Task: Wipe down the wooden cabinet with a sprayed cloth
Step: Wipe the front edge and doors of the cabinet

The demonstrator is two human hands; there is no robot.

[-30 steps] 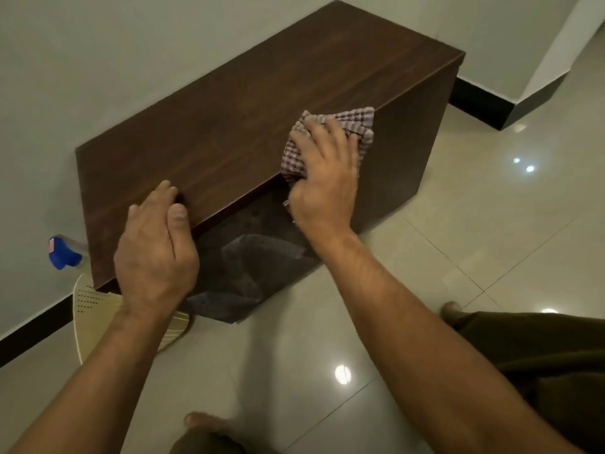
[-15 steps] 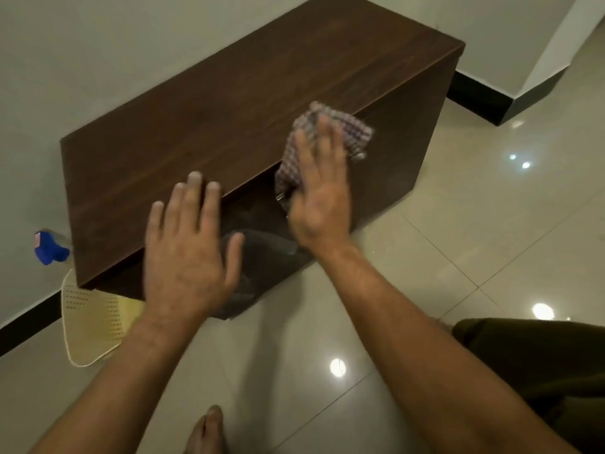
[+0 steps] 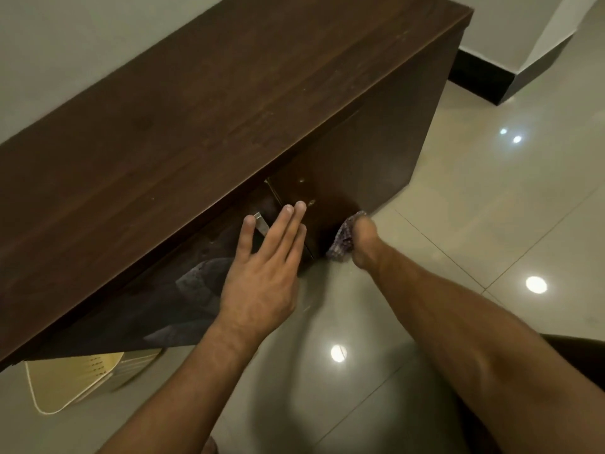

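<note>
The dark wooden cabinet [image 3: 229,103] stands against the wall and fills the upper half of the view. My right hand [image 3: 361,242] is low at the front of the cabinet, near the floor, pressing the checked cloth [image 3: 342,239] against the right door; its fingers are hidden behind the wrist. My left hand [image 3: 265,270] reaches toward the cabinet front with straight fingers. Its fingertips are by the metal door handle [image 3: 262,222] and hold nothing.
A dark grey cloth [image 3: 196,290] lies in the open left part of the cabinet. A cream perforated plastic lid [image 3: 72,378] leans on the floor at the cabinet's left end. Glossy floor tiles [image 3: 491,224] stretch to the right; a black skirting [image 3: 474,77] runs along the wall.
My right hand has carried the checked cloth from the top front edge down the cabinet front to near the floor. My left hand has left the top and moved right, toward the door handle. The view has closed in.
</note>
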